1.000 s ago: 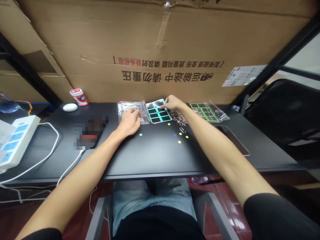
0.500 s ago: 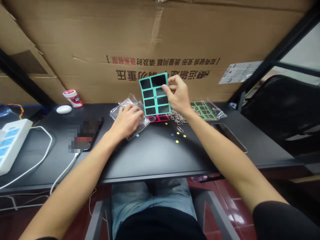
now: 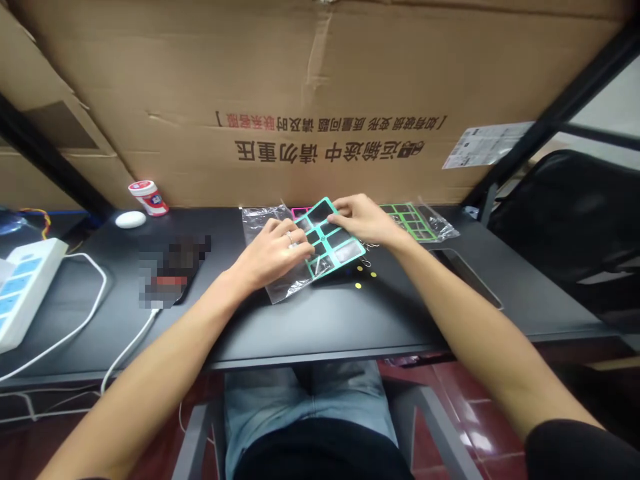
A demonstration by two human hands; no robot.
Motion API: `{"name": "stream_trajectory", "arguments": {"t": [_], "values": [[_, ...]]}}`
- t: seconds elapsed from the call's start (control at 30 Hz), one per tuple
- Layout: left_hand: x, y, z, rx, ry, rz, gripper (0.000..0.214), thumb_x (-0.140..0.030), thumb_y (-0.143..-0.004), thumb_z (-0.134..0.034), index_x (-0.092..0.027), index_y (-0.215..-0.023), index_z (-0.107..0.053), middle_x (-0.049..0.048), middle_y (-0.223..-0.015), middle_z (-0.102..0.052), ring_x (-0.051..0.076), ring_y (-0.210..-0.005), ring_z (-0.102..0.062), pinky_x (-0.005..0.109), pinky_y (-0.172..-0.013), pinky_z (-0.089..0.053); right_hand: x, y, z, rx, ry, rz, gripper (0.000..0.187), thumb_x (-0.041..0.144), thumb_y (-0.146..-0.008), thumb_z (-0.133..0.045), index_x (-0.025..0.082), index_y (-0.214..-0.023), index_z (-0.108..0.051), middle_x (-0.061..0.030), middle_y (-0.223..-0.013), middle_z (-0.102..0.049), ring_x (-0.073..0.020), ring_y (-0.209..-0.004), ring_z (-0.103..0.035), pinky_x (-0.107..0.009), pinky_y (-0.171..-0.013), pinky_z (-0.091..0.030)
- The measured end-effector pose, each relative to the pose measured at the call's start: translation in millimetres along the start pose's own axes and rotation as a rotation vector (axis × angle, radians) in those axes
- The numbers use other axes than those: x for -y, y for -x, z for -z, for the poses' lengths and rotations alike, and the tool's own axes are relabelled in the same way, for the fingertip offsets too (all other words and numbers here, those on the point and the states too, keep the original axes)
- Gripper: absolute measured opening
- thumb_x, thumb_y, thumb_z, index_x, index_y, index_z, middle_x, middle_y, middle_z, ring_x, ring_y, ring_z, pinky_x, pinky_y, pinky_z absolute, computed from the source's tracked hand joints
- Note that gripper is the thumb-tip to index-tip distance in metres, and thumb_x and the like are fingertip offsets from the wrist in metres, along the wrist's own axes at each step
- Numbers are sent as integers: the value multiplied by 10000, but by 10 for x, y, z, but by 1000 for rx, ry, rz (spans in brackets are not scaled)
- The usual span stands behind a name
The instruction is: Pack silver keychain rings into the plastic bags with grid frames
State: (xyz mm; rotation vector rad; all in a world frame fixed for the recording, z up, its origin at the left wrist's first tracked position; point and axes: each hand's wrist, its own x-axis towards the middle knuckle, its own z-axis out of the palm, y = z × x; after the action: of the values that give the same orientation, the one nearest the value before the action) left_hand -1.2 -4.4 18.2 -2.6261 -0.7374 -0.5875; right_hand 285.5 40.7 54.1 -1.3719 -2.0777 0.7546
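Note:
My right hand (image 3: 363, 217) pinches the upper right edge of a turquoise sheet with black rectangular panels (image 3: 341, 238), which is tilted above the desk. My left hand (image 3: 275, 253), a ring on one finger, is closed on a clear plastic bag (image 3: 287, 288) at the sheet's left edge. Bag and sheet overlap there; whether the sheet's edge is inside the bag I cannot tell. Behind them shows a bit of a pink-framed sheet (image 3: 300, 212). Several metal rings (image 3: 367, 262) lie partly hidden beside the sheet, with small yellow dots (image 3: 359, 286) nearer me.
A green-framed sheet in plastic (image 3: 417, 223) and a phone (image 3: 467, 277) lie to the right. At left are a red-and-white tub (image 3: 149, 198), a white oval object (image 3: 131, 220), a blurred dark device on a cable (image 3: 185, 267) and a power strip (image 3: 33, 290). Cardboard (image 3: 320, 80) stands behind.
My right hand has lowered the turquoise sheet and tilted it, bringing it against the bag. My left hand has moved slightly right and nearer me with the bag.

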Motion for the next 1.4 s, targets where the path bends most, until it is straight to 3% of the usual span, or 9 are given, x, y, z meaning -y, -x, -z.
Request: {"name": "stream_trajectory", "arguments": {"t": [0.17, 0.3, 0.43, 0.57, 0.7, 0.97, 1.13, 1.2, 1.4], "values": [[-45, -10, -28, -6, -25, -82, 265, -222, -1172, -553, -263, -1174, -815, 78, -1178, -828, 253, -1118, -684, 430, -911, -492, -60, 26, -99, 62, -171, 56, 433, 608, -962, -811, 216, -1145, -821, -72, -915, -820, -274, -796, -724, -398, -706, -545], [-85, -20, -29, -14, 36, -128, 333, -161, -1164, -508, -289, -1173, -816, 48, -1187, -832, 222, -1053, -700, 424, -933, -528, 38, 74, -315, -102, -9, 142, 374, 585, -978, -835, 226, -1074, -795, -49, -843, -761, -255, -790, -670, -406, -781, -535], [-68, -11, -32, -25, 39, -62, 277, -212, -1157, -551, -299, -1188, -812, 61, -1133, -829, 237, -1037, -700, 444, -922, -538, 86, 176, -428, -99, 136, 321, 295, 425, -1137, -617, 238, -1172, -842, -115, -1134, -793, -290, -1005, -711, -452, -982, -568], [-34, 9, -39, -58, 20, 17, 205, -345, -1158, -620, -258, -1079, -788, 79, -1093, -824, 268, -1065, -681, 453, -912, -510, 53, 283, -448, 73, -22, 433, 333, 360, -1137, -584, 275, -1324, -847, -121, -1384, -788, -333, -1306, -721, -528, -1172, -555], [-23, 16, 7, -20, 81, 71, 231, -457, -1126, -680, -251, -1053, -754, 80, -1081, -822, 306, -1120, -660, 487, -963, -505, 10, 312, -400, 191, -356, 284, 326, 422, -1049, -759, 261, -1320, -845, -104, -1274, -862, -322, -1195, -806, -510, -1103, -620], [156, 48, 64, -38, 199, 221, 221, -216, -1073, -561, -248, -1183, -751, 102, -1209, -791, 326, -1187, -641, 566, -1102, -531, -208, 358, -69, 145, -550, 56, 506, 389, -784, -1011, 223, -1228, -833, -55, -940, -860, -234, -855, -788, -405, -865, -636], [125, 29, -16, -77, 308, 156, 194, -241, -1150, -529, -258, -1184, -718, 92, -1240, -774, 269, -1185, -670, 512, -1123, -551, -205, 405, -124, 409, -591, -10, 495, 365, -651, -1076, 203, -1053, -838, -10, -834, -794, -173, -705, -693, -324, -673, -563], [103, 24, -26, -118, 328, 126, 174, -247, -1168, -529, -259, -1196, -701, 90, -1257, -767, 253, -1190, -676, 492, -1122, -557, -157, 416, -169, 469, -599, 5, 424, 412, -677, -1072, 202, -948, -822, 8, -797, -751, -160, -687, -665, -316, -668, -560], [92, 24, -35, -115, 366, 86, 172, -253, -1178, -533, -267, -1237, -694, 90, -1291, -764, 241, -1204, -678, 472, -1109, -567, -97, 423, -242, 384, -611, 21, 417, 581, -858, -954, 198, -814, -798, -9, -777, -709, -162, -720, -635, -317, -695, -553]]}}
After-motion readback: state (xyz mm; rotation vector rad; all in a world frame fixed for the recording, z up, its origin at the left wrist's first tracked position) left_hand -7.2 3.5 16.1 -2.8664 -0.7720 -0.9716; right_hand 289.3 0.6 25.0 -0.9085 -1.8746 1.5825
